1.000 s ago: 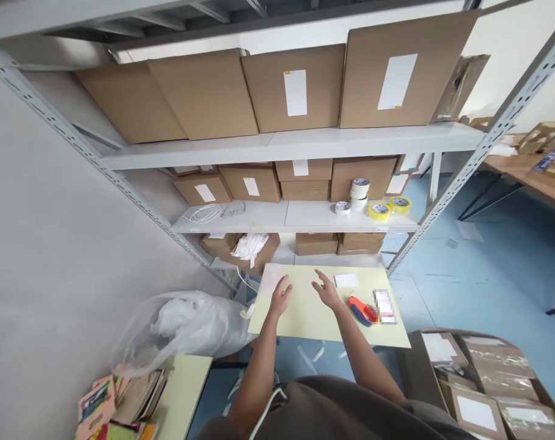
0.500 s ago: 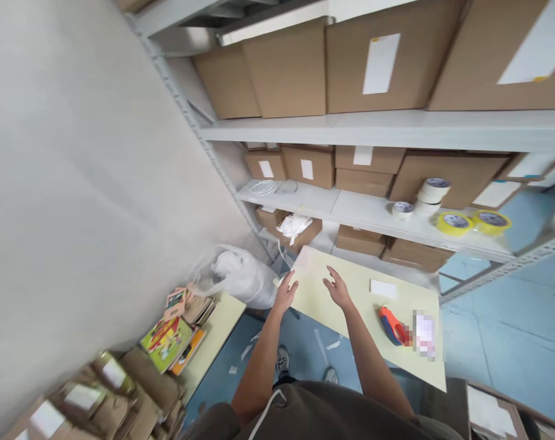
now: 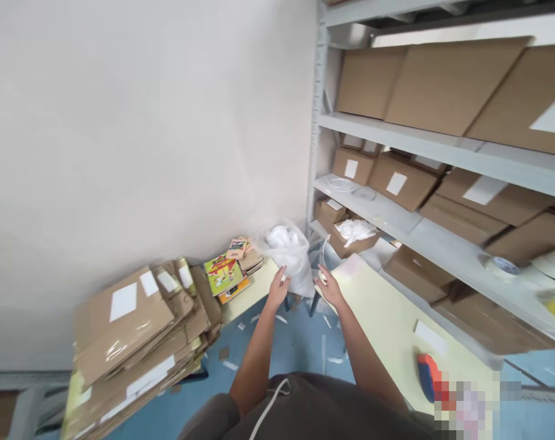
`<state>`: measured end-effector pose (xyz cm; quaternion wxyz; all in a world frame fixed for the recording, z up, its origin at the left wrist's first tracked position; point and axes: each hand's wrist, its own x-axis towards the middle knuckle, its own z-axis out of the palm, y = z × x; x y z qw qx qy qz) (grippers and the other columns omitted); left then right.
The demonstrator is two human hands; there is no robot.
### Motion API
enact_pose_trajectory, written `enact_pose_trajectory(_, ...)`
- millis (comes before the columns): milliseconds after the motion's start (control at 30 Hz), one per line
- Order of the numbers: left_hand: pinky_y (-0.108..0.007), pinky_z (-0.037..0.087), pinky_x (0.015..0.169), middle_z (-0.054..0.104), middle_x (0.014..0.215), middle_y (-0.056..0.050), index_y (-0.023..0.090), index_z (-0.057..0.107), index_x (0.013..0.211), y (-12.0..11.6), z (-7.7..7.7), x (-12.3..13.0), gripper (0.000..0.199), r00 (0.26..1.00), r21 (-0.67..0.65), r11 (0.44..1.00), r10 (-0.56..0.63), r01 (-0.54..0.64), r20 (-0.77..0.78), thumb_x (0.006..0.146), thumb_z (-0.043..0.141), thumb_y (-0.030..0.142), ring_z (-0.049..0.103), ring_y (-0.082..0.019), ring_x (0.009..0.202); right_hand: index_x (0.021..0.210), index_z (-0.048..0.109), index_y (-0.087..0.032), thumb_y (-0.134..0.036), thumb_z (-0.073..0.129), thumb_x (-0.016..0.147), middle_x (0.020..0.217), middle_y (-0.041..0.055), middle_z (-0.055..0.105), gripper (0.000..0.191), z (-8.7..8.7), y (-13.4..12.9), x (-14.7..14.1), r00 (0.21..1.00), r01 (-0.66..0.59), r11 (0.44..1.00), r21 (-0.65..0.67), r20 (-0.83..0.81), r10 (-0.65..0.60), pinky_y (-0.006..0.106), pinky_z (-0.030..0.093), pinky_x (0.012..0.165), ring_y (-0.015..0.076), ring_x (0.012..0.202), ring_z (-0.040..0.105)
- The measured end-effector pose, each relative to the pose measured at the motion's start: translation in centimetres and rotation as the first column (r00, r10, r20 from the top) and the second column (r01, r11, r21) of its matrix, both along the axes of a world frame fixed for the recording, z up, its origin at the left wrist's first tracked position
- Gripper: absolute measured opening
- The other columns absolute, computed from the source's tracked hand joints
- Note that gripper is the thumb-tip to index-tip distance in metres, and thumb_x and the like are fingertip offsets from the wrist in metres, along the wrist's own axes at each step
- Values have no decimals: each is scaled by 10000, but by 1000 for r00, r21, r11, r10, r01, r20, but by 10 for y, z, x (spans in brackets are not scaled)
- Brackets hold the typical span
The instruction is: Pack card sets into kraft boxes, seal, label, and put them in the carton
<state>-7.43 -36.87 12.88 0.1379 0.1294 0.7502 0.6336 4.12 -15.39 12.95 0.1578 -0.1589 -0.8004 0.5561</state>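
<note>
My left hand (image 3: 278, 287) is raised in front of me with its fingers apart and nothing in it. Opposite it, my right hand (image 3: 329, 286) is also open and bare, near the corner of the pale yellow table (image 3: 373, 311). Between and just beyond the two hands stands a translucent white plastic bag (image 3: 298, 266) with white material inside. To the left, picture books (image 3: 223, 275) lie in a small pile on another pale table (image 3: 259, 284). A red and blue tape dispenser (image 3: 428, 376) rests on the right table, partly hidden by blurred blocks.
Flattened cardboard boxes (image 3: 126, 318) are stacked at the left. Grey metal shelving (image 3: 424, 140) on the right carries cardboard boxes (image 3: 452, 85) and tape rolls (image 3: 502, 269). White scraps (image 3: 230, 365) litter the blue floor (image 3: 296, 342). A plain wall (image 3: 167, 122) stands behind.
My view has swung to the left, bringing the bag and the cardboard stack nearer the middle. Both hands stay raised and open, now in front of the bag.
</note>
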Motion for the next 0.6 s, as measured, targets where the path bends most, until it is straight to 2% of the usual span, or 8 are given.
enact_pose_trajectory(200,-495,385,1226,496,1627,-114,260,621,1456,-143,2,-36,565,989,28,989,145,-144,-41,943,661,492,415,-302,1532,1511,570,-296,-523,639,897,1649,76,468,659,-1,-124,-70,985,-173,985,17,-1,173,514,468,1173,309,1526,427)
enact_pose_trajectory(367,-471,315,1275,516,1609,-115,241,626,1450,-261,-6,-60,562,956,61,957,286,-282,-60,935,655,463,404,-286,1540,1531,553,-307,-488,618,907,1651,60,467,652,-5,-241,-122,952,-307,951,37,21,306,513,445,1191,291,1530,422)
enact_pose_trajectory(533,-454,256,1303,498,1626,-102,244,585,1486,-377,-17,-76,595,907,33,909,417,-416,-50,932,659,448,382,-274,1553,1520,579,-291,-442,598,920,1594,60,542,619,-11,-356,-171,879,-475,874,101,19,476,501,342,1267,275,1537,413)
enact_pose_trajectory(600,-453,258,1301,510,1615,-116,235,582,1485,-429,-21,-79,605,872,-6,873,487,-488,-52,919,670,432,404,-283,1541,1520,585,-274,-423,584,930,1587,66,549,608,-15,-402,-191,841,-539,832,132,26,541,485,304,1291,268,1535,419)
